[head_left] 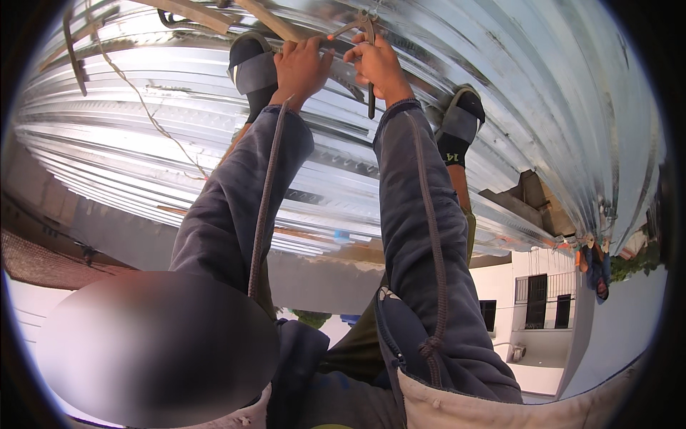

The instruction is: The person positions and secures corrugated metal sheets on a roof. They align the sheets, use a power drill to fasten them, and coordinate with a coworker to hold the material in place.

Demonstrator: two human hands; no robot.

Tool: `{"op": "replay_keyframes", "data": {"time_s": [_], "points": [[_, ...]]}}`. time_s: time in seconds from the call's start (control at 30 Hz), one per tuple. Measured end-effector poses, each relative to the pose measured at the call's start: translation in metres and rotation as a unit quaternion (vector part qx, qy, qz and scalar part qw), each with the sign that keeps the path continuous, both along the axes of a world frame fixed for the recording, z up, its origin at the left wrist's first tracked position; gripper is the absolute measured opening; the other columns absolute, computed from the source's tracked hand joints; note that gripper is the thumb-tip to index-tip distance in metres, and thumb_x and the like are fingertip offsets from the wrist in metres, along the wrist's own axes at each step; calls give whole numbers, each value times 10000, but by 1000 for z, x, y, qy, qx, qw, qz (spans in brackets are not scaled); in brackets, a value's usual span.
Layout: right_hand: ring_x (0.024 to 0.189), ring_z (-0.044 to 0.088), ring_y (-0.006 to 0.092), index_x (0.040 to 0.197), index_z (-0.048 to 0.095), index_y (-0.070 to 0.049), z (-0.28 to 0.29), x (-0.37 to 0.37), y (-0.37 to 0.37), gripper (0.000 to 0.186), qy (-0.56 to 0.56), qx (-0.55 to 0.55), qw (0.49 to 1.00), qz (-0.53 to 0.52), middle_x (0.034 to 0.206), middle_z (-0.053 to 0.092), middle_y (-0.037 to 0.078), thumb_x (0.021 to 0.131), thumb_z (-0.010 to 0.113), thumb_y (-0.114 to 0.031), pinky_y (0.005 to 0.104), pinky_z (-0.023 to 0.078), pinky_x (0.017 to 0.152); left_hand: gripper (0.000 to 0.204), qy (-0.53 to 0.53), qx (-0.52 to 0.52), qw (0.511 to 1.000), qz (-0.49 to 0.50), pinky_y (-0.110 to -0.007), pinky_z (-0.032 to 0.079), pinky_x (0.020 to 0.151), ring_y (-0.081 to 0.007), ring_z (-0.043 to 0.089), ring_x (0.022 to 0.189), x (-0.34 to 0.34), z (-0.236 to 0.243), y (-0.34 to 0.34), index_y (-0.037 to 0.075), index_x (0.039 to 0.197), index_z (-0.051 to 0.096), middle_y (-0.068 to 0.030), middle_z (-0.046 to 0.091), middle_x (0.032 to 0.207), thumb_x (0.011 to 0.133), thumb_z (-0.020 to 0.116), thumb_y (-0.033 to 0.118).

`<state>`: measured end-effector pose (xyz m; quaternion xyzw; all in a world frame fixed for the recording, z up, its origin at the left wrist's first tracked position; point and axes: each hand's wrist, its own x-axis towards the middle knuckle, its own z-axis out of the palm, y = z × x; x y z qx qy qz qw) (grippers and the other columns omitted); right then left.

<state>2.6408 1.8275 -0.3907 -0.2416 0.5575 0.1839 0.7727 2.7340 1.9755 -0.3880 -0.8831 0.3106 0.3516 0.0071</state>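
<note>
One thin, tan, twisty cord (136, 89) lies far L on the shiny, silver, ridged metal sheets (179, 68). Next, a black & grey shoe (251, 66) is on the metal. Just R of it, the L hand (300, 69) has bent fingers, nr a long, tan wooden bar (270, 17); can't tell if it grips anything. Then come metal pincers w/ a dark handle (369, 27), legs spread, top mid. The R hand (384, 70) is wrapped round them. Past it: another black & grey shoe (463, 118), then a brown & grey chunk (541, 204).
</note>
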Motion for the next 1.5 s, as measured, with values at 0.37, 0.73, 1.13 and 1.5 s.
{"op": "replay_keyframes", "data": {"time_s": [0.37, 0.73, 1.13, 1.5], "points": [[634, 588, 158, 1170, 519, -57, -12, 7, 24, 249, 12, -40, 988, -149, 983, 648, 140, 924, 485, -39, 312, 371, 423, 399, 110, -66, 981, 147, -529, 521, 894, -465, 647, 1043, -31, 7, -9, 19, 1247, 597, -257, 658, 1103, 1032, 532, 350], [1084, 643, 222, 1152, 525, -82, -26, 1, 31, 254, -39, -50, 987, -151, 1156, 644, 131, 923, 458, 6, 391, 595, 763, 340, 89, -60, 987, 122, -507, 521, 889, -431, 654, 1018, -11, 13, -9, 61, 1296, 619, -230, 666, 1095, 1064, 468, 259], [962, 694, 272, 1146, 504, -44, -25, 4, 34, 195, -20, 45, 966, -252, 1042, 665, 172, 958, 454, -62, 416, 592, 697, 640, 241, -55, 945, 216, -495, 461, 1047, -454, 589, 1221, -21, 33, -3, 12, 1470, 462, -300, 609, 1287, 936, 594, 339], [961, 692, 300, 1180, 579, 48, -35, 24, 34, 477, 151, -236, 956, 91, 1007, 687, 168, 981, 650, -380, 382, 558, 806, 766, 648, -70, 597, 468, -462, 444, 1101, -347, 600, 1264, -18, 37, 3, 22, 1561, 335, -204, 571, 1438, 892, 664, 201]]}}
